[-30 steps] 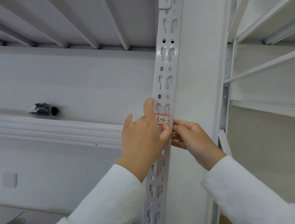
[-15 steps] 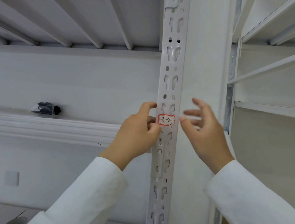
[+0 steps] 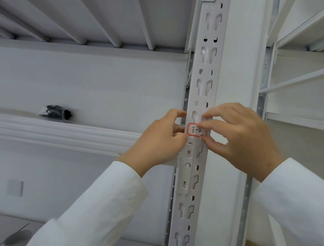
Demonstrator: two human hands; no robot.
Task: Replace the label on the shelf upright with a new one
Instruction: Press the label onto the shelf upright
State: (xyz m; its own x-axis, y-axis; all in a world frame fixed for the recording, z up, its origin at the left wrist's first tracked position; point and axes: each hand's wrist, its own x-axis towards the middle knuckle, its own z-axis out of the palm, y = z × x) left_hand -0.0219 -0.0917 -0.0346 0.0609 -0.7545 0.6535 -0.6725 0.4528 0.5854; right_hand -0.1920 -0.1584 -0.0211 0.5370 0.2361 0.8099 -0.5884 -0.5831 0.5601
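A red-bordered label point(image 3: 195, 129) sits on the front of the white slotted upright point(image 3: 204, 80). The right hand point(image 3: 239, 136) pinches the label's right end between thumb and fingertips. The left hand point(image 3: 158, 139), fingers curled, grips the upright's left edge just beside the label.

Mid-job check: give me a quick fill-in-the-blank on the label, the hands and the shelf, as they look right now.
1. The label on the shelf upright has a ____ border.
2. The right hand touches the label's ____ edge with its fingertips.
3. The left hand sits on the ____ side of the upright.
4. The dark bag lies on the ledge to the ____ of the upright.

Missing words: red; right; left; left
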